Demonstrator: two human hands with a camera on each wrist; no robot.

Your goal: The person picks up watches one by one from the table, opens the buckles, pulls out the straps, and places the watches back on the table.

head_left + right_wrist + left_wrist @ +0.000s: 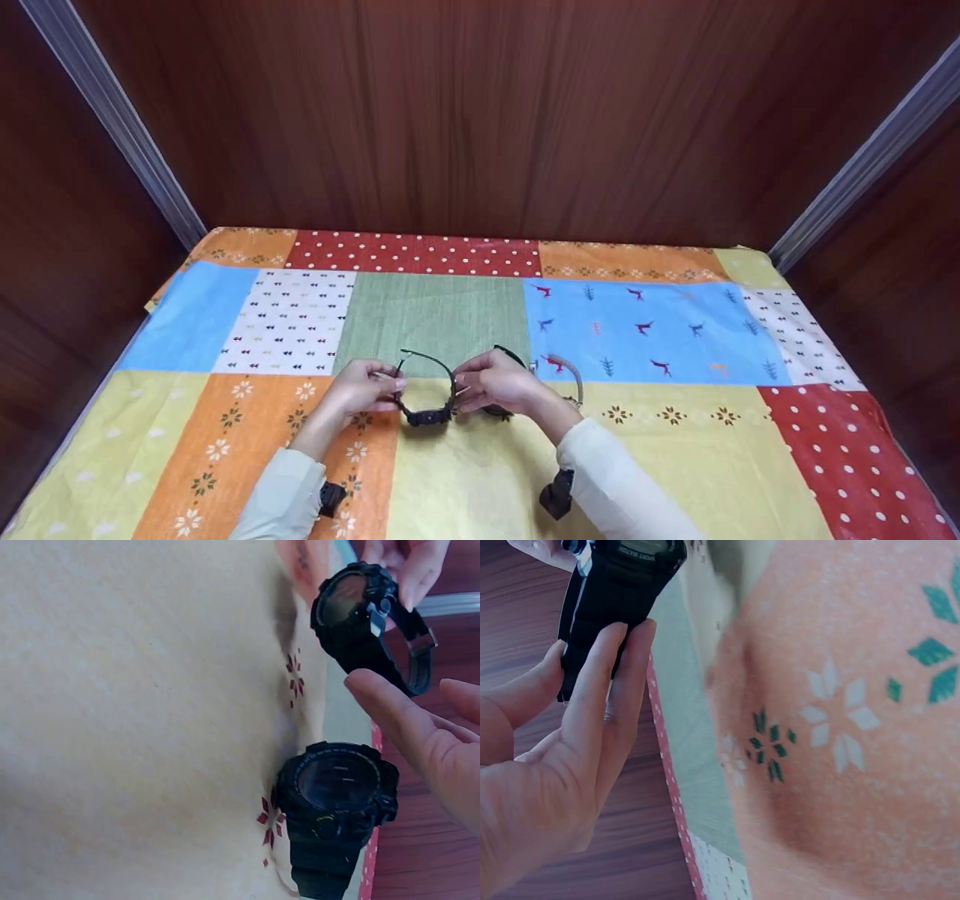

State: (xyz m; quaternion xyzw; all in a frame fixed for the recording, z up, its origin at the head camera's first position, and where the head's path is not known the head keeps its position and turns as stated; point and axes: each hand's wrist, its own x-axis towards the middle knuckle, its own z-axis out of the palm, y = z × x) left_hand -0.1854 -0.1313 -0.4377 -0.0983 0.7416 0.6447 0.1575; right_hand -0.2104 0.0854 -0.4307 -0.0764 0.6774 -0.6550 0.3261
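Observation:
A black digital wristwatch [427, 417] with a curved strap is held up over the cloth between both hands. My left hand [360, 390] pinches one strap half between thumb and fingers, as the left wrist view shows on the black strap [604, 622]. My right hand [499, 382] has its fingers extended; in the right wrist view a fingertip [360, 681] touches the strap's outer side, and the thumb stands apart. A second black wristwatch [337, 784] lies on the cloth, partly hidden beneath my right hand in the head view.
Right of my right hand lies a curved grey-brown band [576, 379], partly hidden by the wrist. A colourful patchwork cloth [660, 465] covers the table. Brown wood-grain panels [480, 120] stand behind and at both sides. Black devices [556, 495] sit on both wrists.

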